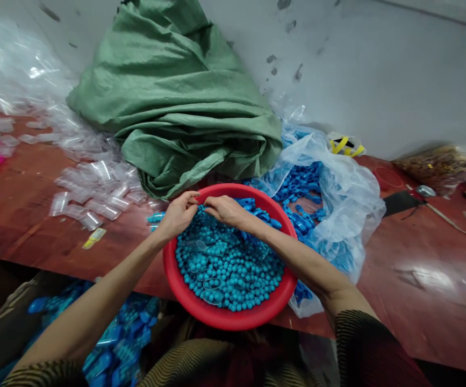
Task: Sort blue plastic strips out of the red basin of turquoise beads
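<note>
My left hand and right hand were over the tub of beads, maybe so none got lost. I couldn't tell if they pinched any. It sat at the bench's near edge.

1. Behind the left hand, past the bare forearm, a left sleeve has thin, wavy black and tan stripes.
2. Behind the right hand, a loose right sleeve ends near the elbow, its black and tan stripes giving way to dark maroon.
3. Nearer the body than both hands, the shirt front shows curved tan-and-black stripes and dark red; its lower part is blurred.
</note>
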Action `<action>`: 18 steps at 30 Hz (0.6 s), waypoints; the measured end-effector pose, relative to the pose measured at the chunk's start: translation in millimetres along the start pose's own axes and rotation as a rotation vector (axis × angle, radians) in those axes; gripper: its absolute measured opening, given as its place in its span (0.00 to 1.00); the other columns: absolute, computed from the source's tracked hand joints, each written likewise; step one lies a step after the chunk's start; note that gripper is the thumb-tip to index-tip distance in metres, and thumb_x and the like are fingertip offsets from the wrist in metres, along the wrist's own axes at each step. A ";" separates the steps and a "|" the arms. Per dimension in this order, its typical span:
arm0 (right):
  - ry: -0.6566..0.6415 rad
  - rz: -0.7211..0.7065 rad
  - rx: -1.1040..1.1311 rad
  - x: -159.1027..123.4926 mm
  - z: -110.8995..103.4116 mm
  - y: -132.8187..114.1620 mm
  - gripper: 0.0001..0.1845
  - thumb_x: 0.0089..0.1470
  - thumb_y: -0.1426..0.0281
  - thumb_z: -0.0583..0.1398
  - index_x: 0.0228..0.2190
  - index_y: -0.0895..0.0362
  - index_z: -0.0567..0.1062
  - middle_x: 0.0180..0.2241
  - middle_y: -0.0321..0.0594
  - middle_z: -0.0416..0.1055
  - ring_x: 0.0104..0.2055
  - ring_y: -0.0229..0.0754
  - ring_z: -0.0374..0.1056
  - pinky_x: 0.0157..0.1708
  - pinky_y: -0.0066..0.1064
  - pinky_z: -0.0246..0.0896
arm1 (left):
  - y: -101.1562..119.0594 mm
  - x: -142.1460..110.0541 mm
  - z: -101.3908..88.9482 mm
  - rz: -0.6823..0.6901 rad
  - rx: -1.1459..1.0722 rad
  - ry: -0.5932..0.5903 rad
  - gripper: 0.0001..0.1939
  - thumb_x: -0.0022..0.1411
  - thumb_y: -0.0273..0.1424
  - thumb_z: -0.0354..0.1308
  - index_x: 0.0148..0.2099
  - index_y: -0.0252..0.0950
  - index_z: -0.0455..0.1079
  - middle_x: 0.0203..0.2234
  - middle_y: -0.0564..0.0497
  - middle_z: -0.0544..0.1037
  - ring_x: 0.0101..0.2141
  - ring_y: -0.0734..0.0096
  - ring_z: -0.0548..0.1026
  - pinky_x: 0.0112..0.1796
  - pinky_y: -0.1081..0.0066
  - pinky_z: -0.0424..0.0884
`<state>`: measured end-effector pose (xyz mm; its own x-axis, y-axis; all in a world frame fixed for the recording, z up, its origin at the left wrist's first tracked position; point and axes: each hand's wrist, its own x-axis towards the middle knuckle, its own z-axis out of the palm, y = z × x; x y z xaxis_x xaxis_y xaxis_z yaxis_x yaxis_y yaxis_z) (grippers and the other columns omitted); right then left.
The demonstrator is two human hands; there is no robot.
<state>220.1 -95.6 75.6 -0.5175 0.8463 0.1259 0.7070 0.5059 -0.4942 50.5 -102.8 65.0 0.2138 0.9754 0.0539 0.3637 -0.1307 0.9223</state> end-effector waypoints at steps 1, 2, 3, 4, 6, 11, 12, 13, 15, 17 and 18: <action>0.037 0.001 0.038 -0.9 -4.9 1.9 0.05 0.55 0.71 0.58 0.34 0.59 0.74 0.30 0.39 0.73 0.33 0.39 0.67 0.34 0.28 0.58 | 0.4 4.3 3.0 0.005 -0.027 -0.060 0.21 0.50 0.31 0.53 0.48 0.32 0.68 0.30 0.50 0.75 0.31 0.69 0.71 0.32 0.71 0.66; 0.077 0.001 0.093 -1.3 -9.9 3.3 0.06 0.57 0.71 0.56 0.35 0.59 0.73 0.30 0.39 0.73 0.33 0.38 0.67 0.34 0.28 0.58 | 2.3 7.9 5.9 0.013 -0.057 -0.124 0.22 0.49 0.30 0.54 0.48 0.32 0.68 0.32 0.50 0.75 0.32 0.69 0.72 0.33 0.71 0.66; 0.119 0.003 0.159 -1.3 -14.5 4.2 0.07 0.58 0.70 0.55 0.35 0.60 0.72 0.30 0.38 0.72 0.33 0.37 0.66 0.34 0.27 0.58 | 5.5 10.8 8.8 0.016 -0.090 -0.182 0.22 0.49 0.30 0.55 0.48 0.33 0.69 0.33 0.50 0.76 0.33 0.68 0.72 0.33 0.71 0.67; 0.162 0.010 0.230 -1.3 -18.6 4.9 0.08 0.58 0.69 0.54 0.34 0.60 0.72 0.29 0.37 0.71 0.32 0.36 0.66 0.34 0.26 0.58 | 9.4 13.0 11.9 0.010 -0.130 -0.227 0.22 0.49 0.30 0.56 0.48 0.33 0.69 0.34 0.49 0.76 0.33 0.68 0.72 0.32 0.70 0.67; 0.195 0.013 0.334 -2.1 -24.8 6.8 0.10 0.58 0.67 0.54 0.32 0.60 0.71 0.29 0.36 0.71 0.32 0.35 0.65 0.34 0.25 0.58 | 16.8 14.9 17.7 -0.037 -0.215 -0.275 0.21 0.49 0.32 0.57 0.47 0.33 0.69 0.35 0.50 0.75 0.30 0.69 0.72 0.29 0.71 0.67; 0.159 0.064 0.247 -12.0 -35.7 20.6 0.11 0.56 0.67 0.56 0.27 0.60 0.73 0.26 0.35 0.71 0.29 0.34 0.64 0.32 0.25 0.57 | 17.2 11.3 22.2 -0.183 -0.342 -0.212 0.16 0.49 0.36 0.61 0.40 0.34 0.69 0.29 0.53 0.74 0.24 0.72 0.71 0.24 0.72 0.65; 0.163 0.094 0.203 -14.6 -38.0 24.6 0.10 0.56 0.68 0.56 0.27 0.60 0.73 0.26 0.35 0.71 0.29 0.34 0.65 0.32 0.25 0.56 | 15.2 10.0 20.7 -0.200 -0.364 -0.187 0.16 0.49 0.36 0.61 0.40 0.34 0.69 0.28 0.53 0.74 0.23 0.73 0.72 0.24 0.73 0.65; 0.161 0.125 0.157 -16.9 -40.4 28.4 0.10 0.56 0.69 0.55 0.27 0.60 0.74 0.27 0.36 0.72 0.30 0.35 0.65 0.33 0.26 0.57 | 13.4 8.7 18.7 -0.213 -0.392 -0.172 0.16 0.49 0.36 0.61 0.39 0.34 0.68 0.29 0.53 0.74 0.24 0.73 0.72 0.24 0.73 0.65; 0.089 0.161 0.063 -21.1 -44.3 34.5 0.08 0.55 0.72 0.55 0.31 0.59 0.75 0.30 0.37 0.74 0.32 0.37 0.67 0.35 0.27 0.57 | 11.1 6.3 14.4 -0.226 -0.447 -0.163 0.16 0.48 0.36 0.62 0.38 0.34 0.67 0.29 0.52 0.75 0.26 0.72 0.74 0.26 0.74 0.66; -0.079 0.131 -0.046 -24.8 -46.1 38.3 0.08 0.53 0.72 0.57 0.36 0.57 0.75 0.35 0.38 0.75 0.37 0.39 0.68 0.37 0.28 0.58 | 10.5 4.3 11.3 -0.231 -0.481 -0.167 0.16 0.49 0.36 0.63 0.38 0.34 0.66 0.29 0.52 0.76 0.29 0.71 0.75 0.28 0.74 0.67; -0.166 0.107 -0.104 -26.7 -46.0 39.5 0.10 0.51 0.72 0.60 0.38 0.56 0.75 0.37 0.38 0.75 0.38 0.41 0.68 0.37 0.29 0.58 | 10.4 3.7 10.6 -0.232 -0.485 -0.165 0.17 0.49 0.37 0.63 0.38 0.34 0.66 0.29 0.51 0.76 0.30 0.70 0.76 0.29 0.74 0.67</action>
<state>284.0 -90.6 92.3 -0.5029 0.8614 -0.0706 0.8039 0.4362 -0.4042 64.6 -102.5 70.7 0.3311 0.9230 -0.1960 -0.0325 0.2188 0.9752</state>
